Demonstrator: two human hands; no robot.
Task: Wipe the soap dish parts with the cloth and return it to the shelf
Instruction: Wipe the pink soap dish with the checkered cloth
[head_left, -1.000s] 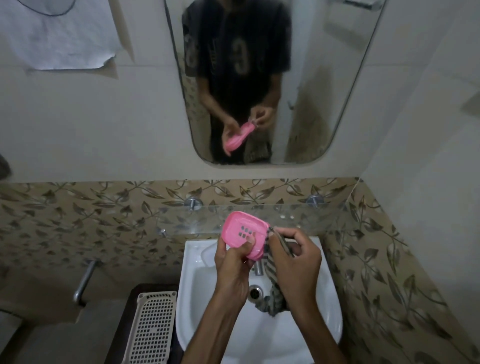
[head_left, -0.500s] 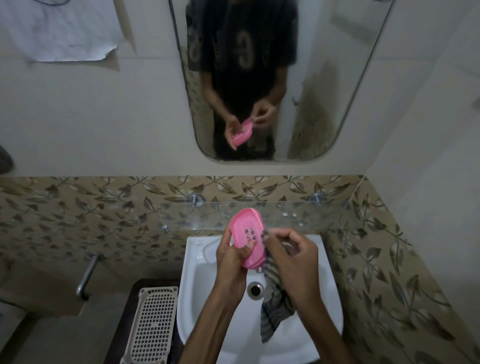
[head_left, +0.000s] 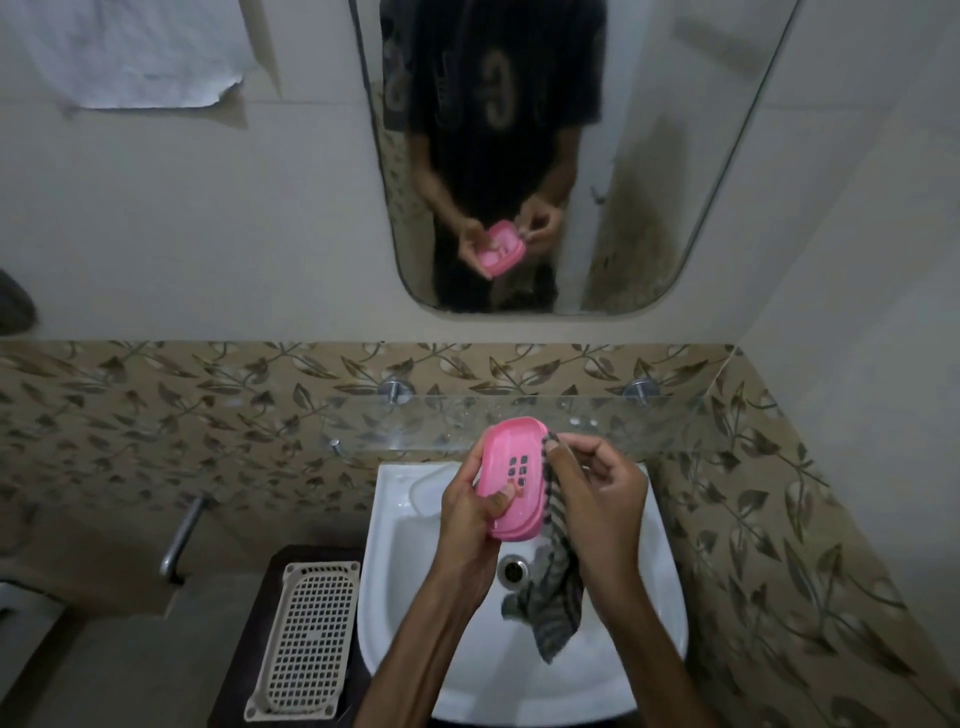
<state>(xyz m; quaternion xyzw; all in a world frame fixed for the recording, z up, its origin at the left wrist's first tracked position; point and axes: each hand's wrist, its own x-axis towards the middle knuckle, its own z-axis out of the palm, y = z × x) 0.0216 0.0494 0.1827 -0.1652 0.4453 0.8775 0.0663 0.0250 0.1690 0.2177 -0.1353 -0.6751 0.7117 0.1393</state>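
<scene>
Nearest you, the striped cloth (head_left: 553, 597) hangs from your right hand (head_left: 597, 499) down over the white sink (head_left: 639, 649), its loose end near the drain (head_left: 513, 569). Your right fingers (head_left: 589, 447) are curled, pinching the cloth's upper edge against the right rim of the pink soap dish (head_left: 511, 480). The dish is held above the basin, long axis running away from you, far end tipped slightly right, its slotted face turned toward you. Your left hand (head_left: 472, 512) grips its left edge, thumb pressed on the face. Beyond it, the glass shelf (head_left: 623, 421) crosses the leaf-patterned tiles (head_left: 208, 410).
</scene>
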